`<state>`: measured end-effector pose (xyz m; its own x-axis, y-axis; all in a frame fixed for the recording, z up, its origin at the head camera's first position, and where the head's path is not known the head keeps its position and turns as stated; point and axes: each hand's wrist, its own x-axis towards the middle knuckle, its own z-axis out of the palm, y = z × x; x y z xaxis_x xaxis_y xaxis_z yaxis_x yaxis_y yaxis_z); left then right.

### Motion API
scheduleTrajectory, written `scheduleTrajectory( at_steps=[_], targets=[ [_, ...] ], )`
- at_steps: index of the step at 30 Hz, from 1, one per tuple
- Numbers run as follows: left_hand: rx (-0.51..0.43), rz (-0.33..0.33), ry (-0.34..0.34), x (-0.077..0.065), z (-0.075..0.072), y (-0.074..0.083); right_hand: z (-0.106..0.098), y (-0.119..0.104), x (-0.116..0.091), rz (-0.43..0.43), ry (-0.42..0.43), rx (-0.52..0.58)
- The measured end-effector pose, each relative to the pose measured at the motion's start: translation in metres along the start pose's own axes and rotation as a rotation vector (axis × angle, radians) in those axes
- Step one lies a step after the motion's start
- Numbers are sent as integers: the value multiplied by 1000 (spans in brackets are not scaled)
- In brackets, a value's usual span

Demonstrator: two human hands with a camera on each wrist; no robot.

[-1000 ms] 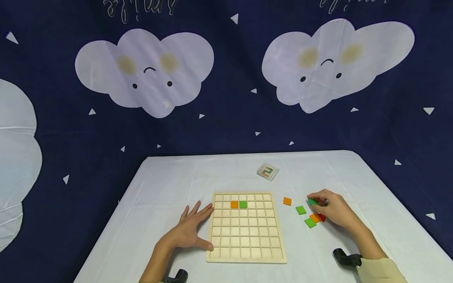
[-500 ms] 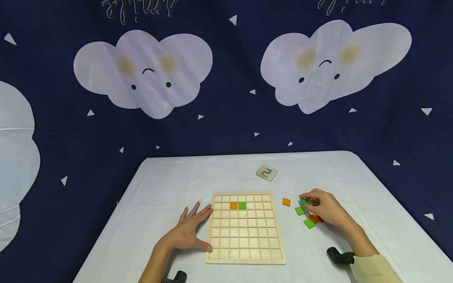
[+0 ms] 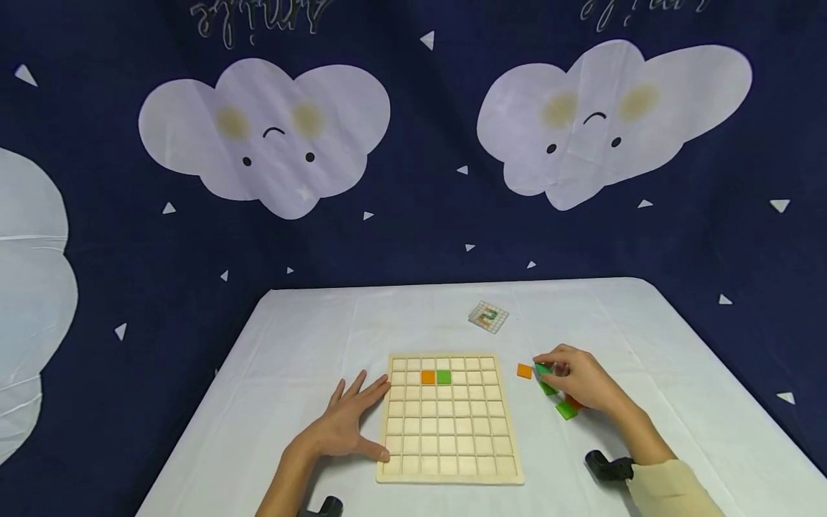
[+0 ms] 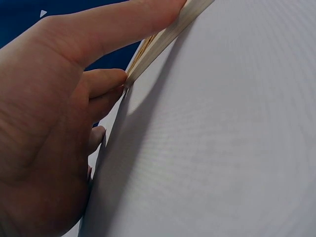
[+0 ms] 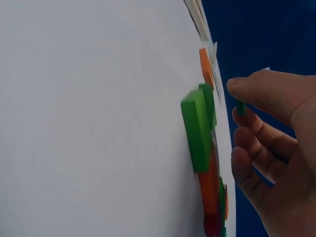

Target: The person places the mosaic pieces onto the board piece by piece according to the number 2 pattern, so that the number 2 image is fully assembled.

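Observation:
A pale wooden grid board [image 3: 447, 408] lies on the white table, with an orange tile [image 3: 428, 377] and a green tile [image 3: 444, 377] side by side in an upper row. My left hand [image 3: 342, 425], fingers spread, rests against the board's left edge; in the left wrist view the thumb touches the wooden rim [image 4: 170, 35]. Right of the board, my right hand [image 3: 586, 379] pinches a small green tile [image 5: 240, 107] between thumb and forefinger, held above the table. Below that hand lie loose tiles: a green tile [image 3: 566, 411] and a partly hidden orange tile [image 3: 573, 403].
Another loose orange tile [image 3: 524, 371] lies between board and right hand. A small card with a coloured grid pattern [image 3: 488, 317] lies beyond the board. Behind the table [image 3: 362, 323] hangs a dark blue cloth [image 3: 413, 244] with clouds. In the right wrist view a red piece [image 5: 211, 224] shows.
My right hand has moved left toward the board, carrying the pinched green tile over the loose tiles. The left hand and the board have stayed in place.

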<state>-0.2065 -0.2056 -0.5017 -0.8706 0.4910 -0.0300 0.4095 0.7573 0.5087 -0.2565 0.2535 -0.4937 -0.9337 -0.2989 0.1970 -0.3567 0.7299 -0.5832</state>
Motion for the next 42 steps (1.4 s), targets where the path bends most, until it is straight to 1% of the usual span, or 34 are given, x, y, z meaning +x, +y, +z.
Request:
scheduleTrajectory(
  at_steps=[5, 10, 14, 19, 25, 35, 42],
  targets=[
    [0, 1, 12, -1, -2, 1, 4, -6, 5, -25, -14, 39],
    [-2, 3, 15, -1, 0, 1, 10, -10, 8, -37, -9, 38],
    [-1, -7, 12, 0, 2, 1, 14, -13, 9, -66, -2, 30],
    [2, -25, 25, 2, 3, 1, 17, -18, 12, -103, -7, 30],
    [5, -39, 18, 2, 3, 2, 22, -22, 17, -82, -42, 47],
    [11, -24, 11, 0, 3, 1, 33, -33, 25, -75, -81, 32],
    [12, -16, 10, 0, 1, 2, 40, -41, 31, -66, -107, 53]
  ],
)
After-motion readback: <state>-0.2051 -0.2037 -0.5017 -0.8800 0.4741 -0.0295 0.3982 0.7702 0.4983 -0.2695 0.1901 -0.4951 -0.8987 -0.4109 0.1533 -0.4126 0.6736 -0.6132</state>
